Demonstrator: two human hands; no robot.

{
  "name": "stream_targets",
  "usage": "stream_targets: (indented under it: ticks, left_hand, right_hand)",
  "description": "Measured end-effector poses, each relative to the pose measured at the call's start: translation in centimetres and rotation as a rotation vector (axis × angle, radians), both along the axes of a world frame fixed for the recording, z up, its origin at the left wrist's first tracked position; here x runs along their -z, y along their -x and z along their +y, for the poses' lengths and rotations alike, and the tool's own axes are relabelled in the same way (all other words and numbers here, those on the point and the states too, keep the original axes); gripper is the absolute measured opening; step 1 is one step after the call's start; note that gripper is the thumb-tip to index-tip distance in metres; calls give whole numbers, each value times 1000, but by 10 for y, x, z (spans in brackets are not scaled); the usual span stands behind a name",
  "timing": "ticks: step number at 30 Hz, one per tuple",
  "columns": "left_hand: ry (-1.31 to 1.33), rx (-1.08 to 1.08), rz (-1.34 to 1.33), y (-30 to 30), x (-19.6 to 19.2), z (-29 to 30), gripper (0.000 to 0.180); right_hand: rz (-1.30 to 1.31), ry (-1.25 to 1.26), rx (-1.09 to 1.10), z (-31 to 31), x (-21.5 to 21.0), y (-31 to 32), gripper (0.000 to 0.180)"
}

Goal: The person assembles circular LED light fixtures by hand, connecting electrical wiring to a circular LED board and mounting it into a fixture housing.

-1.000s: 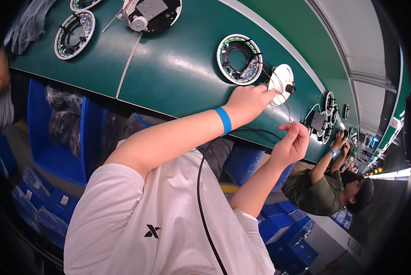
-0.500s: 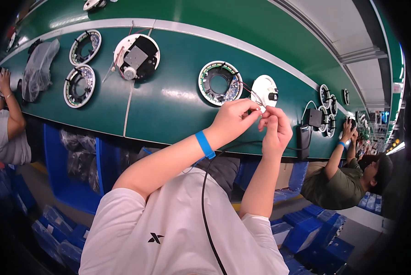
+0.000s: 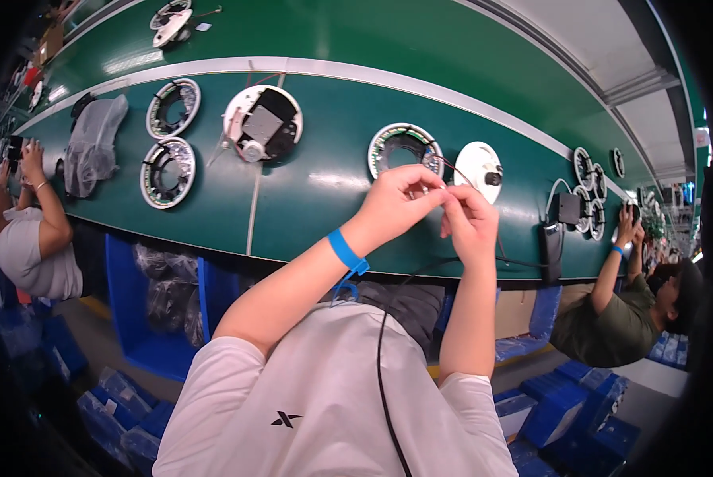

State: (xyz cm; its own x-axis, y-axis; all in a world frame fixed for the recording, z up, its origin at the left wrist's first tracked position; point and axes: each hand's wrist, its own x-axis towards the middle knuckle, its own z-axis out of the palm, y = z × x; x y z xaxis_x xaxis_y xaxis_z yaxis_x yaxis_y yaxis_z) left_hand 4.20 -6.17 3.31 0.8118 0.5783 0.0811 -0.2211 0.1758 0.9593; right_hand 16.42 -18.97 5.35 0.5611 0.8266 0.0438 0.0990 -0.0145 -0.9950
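Above the bench's near edge, my left hand (image 3: 398, 208), with a blue wrist strap (image 3: 345, 253), and my right hand (image 3: 471, 224) meet fingertip to fingertip. Both are closed in a pinch on thin wires (image 3: 454, 168), whose ends are mostly covered by my fingers. Behind my left hand lies a white ring housing (image 3: 374, 149) with a dark inner ring and green circuit strips, its near part hidden. Just beyond my right hand rests a round white plate (image 3: 472, 162) carrying a small black cylindrical part (image 3: 492, 178). The wires run between ring and plate.
Two ring housings (image 3: 147, 176) and a white disc with a black-and-grey mechanism (image 3: 293, 107) lie left on the green bench (image 3: 308, 222). A black box (image 3: 569, 208) and more rings (image 3: 582, 165) are to the right. People work at both sides. A black cable (image 3: 381, 374) crosses my shirt.
The view has shifted, so the bench contents sit farther right and lower. My hands have come closer together and now cover part of the ring; the white tip seen between them earlier is mostly hidden.
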Motion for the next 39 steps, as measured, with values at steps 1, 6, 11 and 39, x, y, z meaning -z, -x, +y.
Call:
stream_targets:
  ticks: [1, 6, 11, 39]
  left_hand:
    - [9, -8, -25, -2, 3, -4, 7]
    - [-227, -16, -70, -17, -10, -5, 8]
    - [-409, -8, -96, -23, -22, -7, 10]
    - [-977, 56, -94, -8, 3, 54, 9]
  right_hand:
    - [16, 28, 12, -3, -3, -2, 9]
    - [88, 61, 9, -20, -13, -17, 12]
    - [192, 15, 43, -37, -18, -20, 11]
    - [-105, 181, 67, 7, -27, 0, 3]
